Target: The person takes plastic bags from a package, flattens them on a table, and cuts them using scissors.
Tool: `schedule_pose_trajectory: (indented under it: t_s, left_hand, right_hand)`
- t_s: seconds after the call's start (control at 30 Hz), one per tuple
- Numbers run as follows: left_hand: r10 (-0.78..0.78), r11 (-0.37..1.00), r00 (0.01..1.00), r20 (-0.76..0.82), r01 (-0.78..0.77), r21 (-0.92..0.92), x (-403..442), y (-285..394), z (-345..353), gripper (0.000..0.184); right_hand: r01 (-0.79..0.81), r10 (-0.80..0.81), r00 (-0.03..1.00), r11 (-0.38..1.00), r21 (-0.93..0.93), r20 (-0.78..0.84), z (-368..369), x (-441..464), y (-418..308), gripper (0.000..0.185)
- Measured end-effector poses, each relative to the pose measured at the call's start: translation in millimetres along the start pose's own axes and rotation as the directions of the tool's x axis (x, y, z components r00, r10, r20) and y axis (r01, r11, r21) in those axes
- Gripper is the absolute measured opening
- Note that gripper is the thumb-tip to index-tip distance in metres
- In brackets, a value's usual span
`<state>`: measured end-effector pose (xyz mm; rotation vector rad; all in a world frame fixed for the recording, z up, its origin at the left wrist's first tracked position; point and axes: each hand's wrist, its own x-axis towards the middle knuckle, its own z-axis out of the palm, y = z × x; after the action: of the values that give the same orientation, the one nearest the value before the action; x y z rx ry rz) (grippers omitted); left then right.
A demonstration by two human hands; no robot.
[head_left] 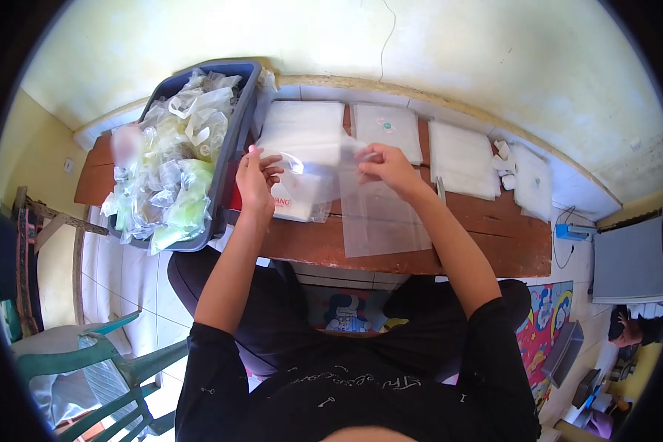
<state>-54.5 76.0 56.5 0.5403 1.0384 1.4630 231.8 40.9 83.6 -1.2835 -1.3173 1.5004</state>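
Right of the dark blue-grey rectangular plastic tub point(244, 110), the right hand point(385, 168) pinches a clear, flat plastic bag point(383, 225), which hangs over a brown wooden table point(302, 241). The left hand point(259, 177), nearer the tub, has half-curled fingers; I cannot tell whether it grips film. Between tub and bag lies a whitish plastic stack with red lettering point(293, 205); crumpled translucent bags point(177, 162) fill the tub.

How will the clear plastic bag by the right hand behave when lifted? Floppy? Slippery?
Probably floppy: the clear plastic bag looks like thin film, with the wooden table showing through. Likely light for its size, since it looks flat with no visible contents. Possibly slippery, given its smooth surface.
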Motion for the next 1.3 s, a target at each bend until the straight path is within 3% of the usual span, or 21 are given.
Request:
schedule_pose_trajectory:
  t_s: [0.07,0.1,0.13,0.2,0.27,0.37,0.43,0.47,0.53,0.6,0.67,0.8,0.87,1.1,1.17,1.2,1.27,1.3]
  left_hand:
    - [-0.072,0.959,0.994,0.086,0.045,0.279,15,0,-5,0.036]
    - [-0.099,0.922,0.994,0.056,0.07,0.382,16,1,1,0.035]
    - [-0.096,0.922,0.994,0.049,0.07,0.381,19,-2,-1,0.035]
    - [-0.083,0.867,0.993,0.088,0.028,0.498,34,-12,-5,0.028]
    - [-0.079,0.897,0.995,0.057,0.046,0.439,49,-19,-7,0.022]
    - [-0.123,0.911,0.992,0.035,0.099,0.401,66,-22,-7,0.022]
    - [-0.036,0.949,0.997,0.062,0.015,0.315,76,-22,-6,0.019]
    - [-0.028,0.949,0.998,0.058,0.008,0.317,77,-24,-8,0.019]
    - [-0.039,0.949,0.997,0.07,0.015,0.314,78,-25,-13,0.016]
    - [-0.061,0.935,0.995,0.083,0.027,0.354,85,-32,-26,0.016]
    - [-0.226,0.883,0.974,-0.012,0.209,0.42,88,-37,-33,0.019]
    - [-0.252,0.834,0.968,-0.021,0.227,0.503,88,-31,-34,0.022]
    - [-0.293,0.721,0.955,0.047,0.188,0.667,85,-25,-33,0.028]
    - [-0.252,0.57,0.967,0.048,0.108,0.814,78,-20,-20,0.038]
    - [-0.237,0.426,0.971,0.022,0.083,0.901,71,-11,-11,0.042]
    - [-0.247,0.422,0.969,0.026,0.084,0.903,69,-10,-10,0.042]
    - [-0.135,0.312,0.978,0.162,-0.113,0.943,66,-10,-7,0.043]
    - [-0.152,0.316,0.973,0.171,-0.116,0.942,63,-10,-1,0.043]
  right_hand:
    - [0.061,-0.063,0.996,0.998,-0.029,-0.067,-5,31,0,0.023]
    - [0.046,-0.056,0.996,0.988,-0.146,-0.068,-10,45,-3,0.023]
    - [0.026,-0.045,0.997,0.966,-0.257,-0.069,-13,56,-3,0.024]
    - [0.014,-0.033,0.998,0.953,-0.302,-0.057,-17,82,-4,0.025]
    - [0.006,-0.024,0.998,0.938,-0.348,-0.049,-21,110,-5,0.027]
    - [0.122,-0.181,0.981,0.86,-0.495,-0.072,-21,149,-9,0.028]
    - [0.24,-0.285,0.947,0.936,-0.259,-0.152,-17,172,-19,0.034]
    - [0.247,-0.29,0.946,0.935,-0.255,-0.145,-15,177,-20,0.034]
    - [0.214,-0.191,0.959,0.972,0.095,-0.208,-11,193,-18,0.041]
    - [0.181,-0.166,0.968,0.981,0.064,-0.188,-14,210,0,0.044]
    - [0.002,-0.047,0.97,0.982,-0.188,-0.238,-15,217,19,0.046]
    - [0.004,-0.086,0.972,0.938,-0.348,-0.221,-17,237,51,0.045]
    - [0.201,-0.428,0.872,0.756,-0.623,-0.238,-13,245,60,0.043]
    - [0.19,-0.447,0.865,0.712,-0.676,-0.229,-1,257,61,0.043]
    - [0.227,-0.495,0.843,0.683,-0.695,-0.212,0,256,66,0.042]
    - [0.215,-0.488,0.844,0.687,-0.694,-0.221,2,249,64,0.042]
    - [0.313,-0.746,0.644,0.455,-0.834,-0.166,4,224,46,0.047]
    - [0.294,-0.74,0.65,0.456,-0.84,-0.175,3,211,41,0.047]
